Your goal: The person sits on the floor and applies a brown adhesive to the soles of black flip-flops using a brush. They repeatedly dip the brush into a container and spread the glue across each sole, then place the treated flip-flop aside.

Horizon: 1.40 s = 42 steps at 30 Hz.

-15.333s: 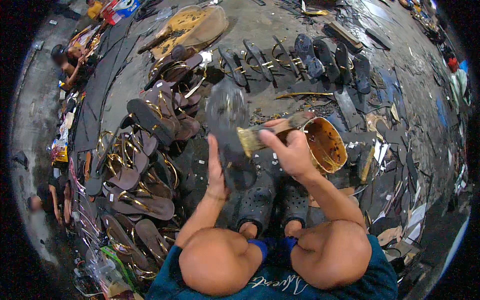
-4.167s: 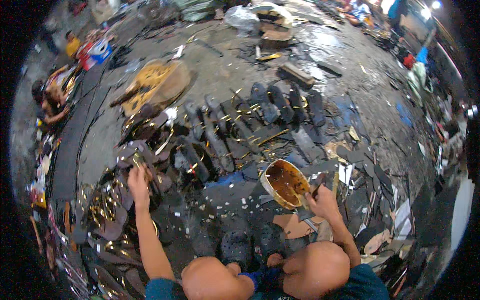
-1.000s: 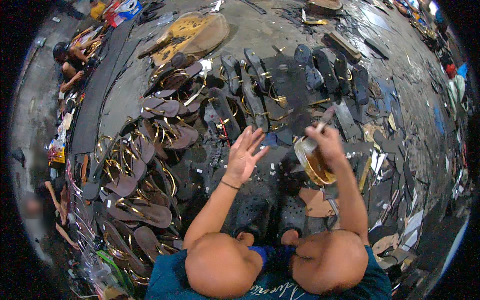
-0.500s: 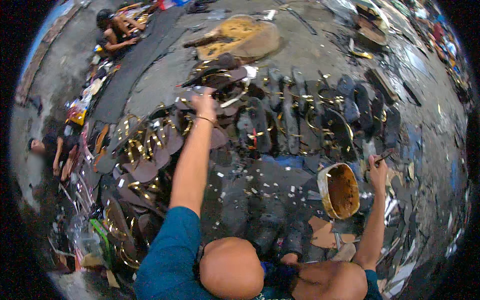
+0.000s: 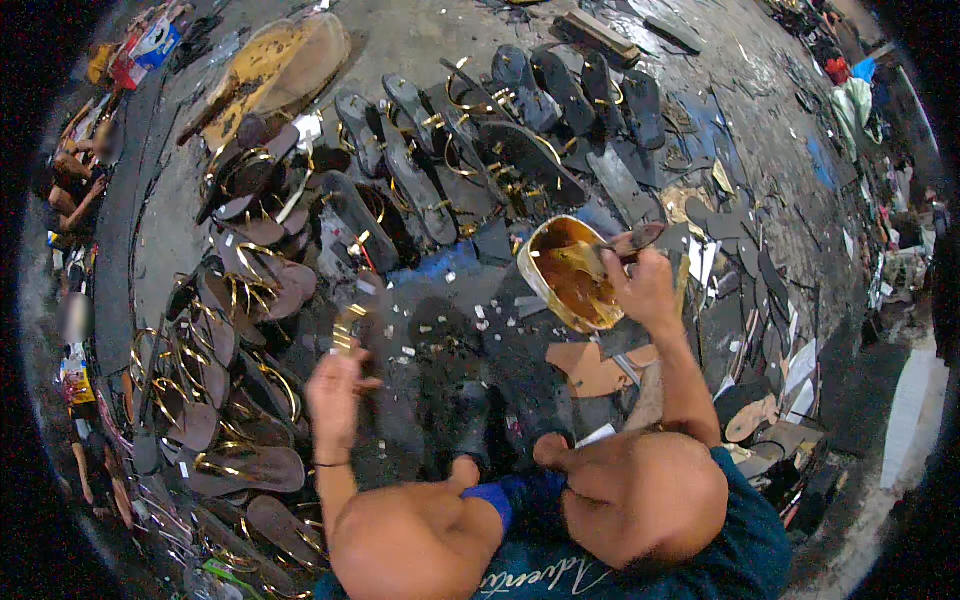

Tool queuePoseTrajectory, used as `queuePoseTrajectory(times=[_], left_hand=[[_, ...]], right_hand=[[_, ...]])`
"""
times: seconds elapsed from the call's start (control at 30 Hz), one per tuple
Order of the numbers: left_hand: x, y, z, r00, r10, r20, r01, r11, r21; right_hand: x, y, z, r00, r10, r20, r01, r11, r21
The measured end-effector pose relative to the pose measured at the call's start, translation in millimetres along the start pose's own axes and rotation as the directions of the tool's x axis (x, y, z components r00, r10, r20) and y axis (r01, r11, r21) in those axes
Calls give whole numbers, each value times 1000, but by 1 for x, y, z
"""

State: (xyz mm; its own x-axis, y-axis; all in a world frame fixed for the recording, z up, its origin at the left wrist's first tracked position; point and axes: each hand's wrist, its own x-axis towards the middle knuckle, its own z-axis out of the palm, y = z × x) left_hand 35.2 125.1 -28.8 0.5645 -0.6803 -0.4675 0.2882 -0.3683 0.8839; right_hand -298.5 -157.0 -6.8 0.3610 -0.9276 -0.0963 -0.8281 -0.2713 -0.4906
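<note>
Our right hand (image 5: 645, 290) has its grip pressed around a dark-handled brush (image 5: 628, 243), whose tip rests in the round metal tin of amber glue (image 5: 565, 272) on the dusty grey floor (image 5: 430, 50) just ahead of our knees. Our left hand (image 5: 335, 390) pinches a small gold-trimmed sandal strap (image 5: 347, 328) above the floor, near the brown sandals with gold straps (image 5: 225, 330) piled to our left. One row of dark sandal soles (image 5: 520, 110) lies beyond the tin; we cannot count them surely. A red, white and blue package (image 5: 145, 50) sits at the far left, and a yellow packet (image 5: 75, 380) at the left edge.
</note>
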Motion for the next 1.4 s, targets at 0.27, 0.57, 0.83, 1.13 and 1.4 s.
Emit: queuePoseTrajectory(times=[0.27, 0.57, 0.83, 1.13, 1.4], left_hand=[[16, -92, 65, 887, 164, 431, -454, 485, 748], [34, 12, 79, 902, -43, 430, 347, 664, -662], [18, 67, 118, 976, -5, 218, 137, 792, -595], [12, 43, 125, 975, -30, 219, 168, 743, -648], [9, 57, 127, 988, 151, -33, -137, 753, -644]], right_hand=[[-54, 36, -47, 878, 50, 476, 105, 950, -295], [-9, -93, -37, 955, -65, 291, -293, -34, 955], [2, -167, 27, 873, -430, -231, 474, 629, 616], [-1, -172, 10, 894, -352, -278, 445, 614, 651], [-7, -167, 39, 904, -225, -363, 417, 649, 636]])
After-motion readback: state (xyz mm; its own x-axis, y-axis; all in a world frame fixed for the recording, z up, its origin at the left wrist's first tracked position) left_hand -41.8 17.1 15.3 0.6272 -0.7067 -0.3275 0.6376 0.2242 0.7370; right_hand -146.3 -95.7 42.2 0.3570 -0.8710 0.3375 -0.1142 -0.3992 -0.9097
